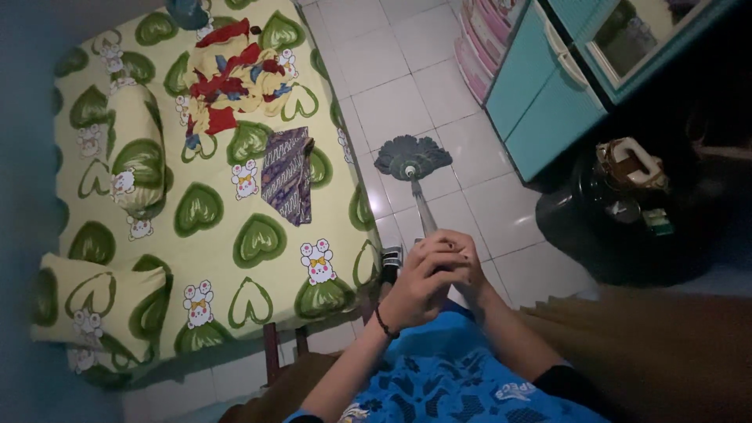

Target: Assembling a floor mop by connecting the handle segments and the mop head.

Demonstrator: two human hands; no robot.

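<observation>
Both hands clasped on a thin metal mop handle (424, 210)

Left hand (415, 290) and right hand (458, 266) wrap it tightly — fingers overlap, hiding the pole's top; its dark round mop head (411, 155) rests on dim white tiles (392, 102).

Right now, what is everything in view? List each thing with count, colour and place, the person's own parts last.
mop: one, dark round head, metal handle, on the white tiled floor beside the bed
bed sheet: one, pale yellow with green hearts, left
pillow: one, same pattern, lower left
bolster: one, same pattern, left
patterned cloth: one, red, yellow, blue, top of the bed
folded cloth: one, purple, mid-bed
cabinet: one, teal, upper right
bag: one, brown and cream, right, in shadow
left hand: on the mop handle
right hand: on the mop handle
</observation>
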